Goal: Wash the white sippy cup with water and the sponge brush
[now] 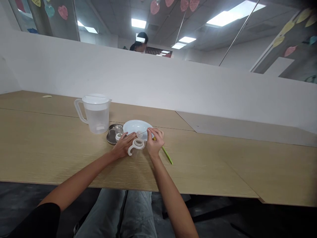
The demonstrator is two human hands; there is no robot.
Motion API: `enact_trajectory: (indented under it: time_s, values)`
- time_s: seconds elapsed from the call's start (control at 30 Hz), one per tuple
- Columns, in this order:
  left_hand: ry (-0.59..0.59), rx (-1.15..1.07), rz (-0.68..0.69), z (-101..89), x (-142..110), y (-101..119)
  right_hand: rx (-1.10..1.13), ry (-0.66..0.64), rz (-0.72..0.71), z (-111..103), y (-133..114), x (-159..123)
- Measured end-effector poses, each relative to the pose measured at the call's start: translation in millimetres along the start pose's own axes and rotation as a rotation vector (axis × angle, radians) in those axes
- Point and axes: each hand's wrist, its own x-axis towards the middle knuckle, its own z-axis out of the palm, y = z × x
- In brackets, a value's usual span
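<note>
Left grip: the left grip [123,147] is closed, its fingertips pinching the small ring [139,134] above the bowl's near rim.
Right grip: the right grip [155,142] is closed on the thin wire [143,132], whose tip reaches the small ring.
Green handle: the green handle [166,155] runs from under the right grip toward 4 o'clock.
Handled collar: the handled collar [136,146] sits on the tabletop [49,145], just beside the left grip, at 6 o'clock from the bowl [137,128].
Steel dish: the steel dish [111,135], holding a clear cup [119,130], lies at 8 o'clock from the bowl.
Jug: the plastic jug [96,114] stands at 9 o'clock.
Beyond: a person [140,43] stands past the white partition [99,69].
</note>
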Motion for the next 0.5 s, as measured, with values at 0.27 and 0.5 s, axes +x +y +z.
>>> enact_trajectory:
  time_s: [0.27,0.5]
  values:
    - [-0.008,-0.039,-0.008,-0.1,1.3,1.8,-0.038,0.085,0.025,-3.5,1.6,3.4]
    - [-0.025,-0.057,-0.015,0.7,1.5,1.9,-0.060,0.119,0.074,-5.5,5.7,5.1]
